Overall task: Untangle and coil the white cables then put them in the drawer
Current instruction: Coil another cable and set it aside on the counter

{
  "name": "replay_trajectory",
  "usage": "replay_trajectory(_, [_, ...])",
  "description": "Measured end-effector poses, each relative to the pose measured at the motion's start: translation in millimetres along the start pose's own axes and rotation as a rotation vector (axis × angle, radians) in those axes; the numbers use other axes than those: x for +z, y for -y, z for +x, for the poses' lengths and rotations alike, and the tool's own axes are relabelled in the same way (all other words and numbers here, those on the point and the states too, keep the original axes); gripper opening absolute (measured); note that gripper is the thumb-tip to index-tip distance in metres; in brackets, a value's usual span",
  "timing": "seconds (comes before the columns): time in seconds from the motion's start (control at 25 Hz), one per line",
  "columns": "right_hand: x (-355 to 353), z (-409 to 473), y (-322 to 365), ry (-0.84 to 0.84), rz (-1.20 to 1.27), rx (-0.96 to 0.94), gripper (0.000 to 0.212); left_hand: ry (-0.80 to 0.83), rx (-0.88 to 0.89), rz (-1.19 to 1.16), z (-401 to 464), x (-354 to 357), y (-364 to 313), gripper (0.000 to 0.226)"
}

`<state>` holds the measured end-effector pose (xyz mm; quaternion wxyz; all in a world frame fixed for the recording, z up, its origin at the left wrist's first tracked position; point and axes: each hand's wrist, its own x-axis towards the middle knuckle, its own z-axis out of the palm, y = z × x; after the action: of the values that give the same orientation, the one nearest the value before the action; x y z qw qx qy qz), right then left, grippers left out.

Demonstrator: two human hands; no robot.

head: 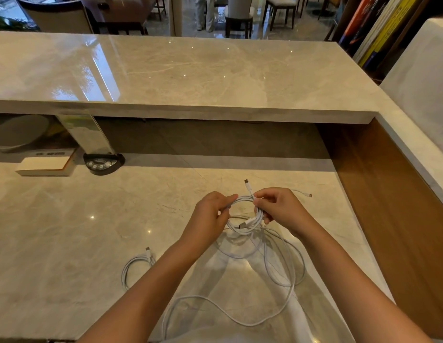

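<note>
Both hands hold a small coil of white cable [247, 227] just above the marble desk [79, 219]. My left hand [210, 214] pinches the coil's left side, and my right hand [277, 206] grips its right side. One plug end [247, 184] sticks up past my right fingers. From the coil, loose white cable [284, 266] trails toward me in wide loops on the desk. A second, coiled white cable [135, 266] lies to the left of my left forearm. No drawer is in view.
A raised marble counter [190, 70] runs across the back, with a brown wooden panel [388, 194] on the right. A white box [44, 165] and a black device with buttons [103, 164] sit at the far left of the desk.
</note>
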<state>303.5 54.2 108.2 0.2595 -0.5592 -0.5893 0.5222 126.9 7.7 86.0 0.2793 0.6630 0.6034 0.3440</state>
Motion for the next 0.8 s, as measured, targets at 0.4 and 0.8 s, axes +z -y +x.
replay_trajectory(0.4, [24,-7,3,0.155,0.229,0.283,0.005,-0.172,-0.303,-0.268,-9,-9,14,0.040])
replay_trajectory(0.8, [37,-5,-11,0.282,0.786,0.384,0.016,-0.082,-0.374,-0.383,-7,-8,18,0.041])
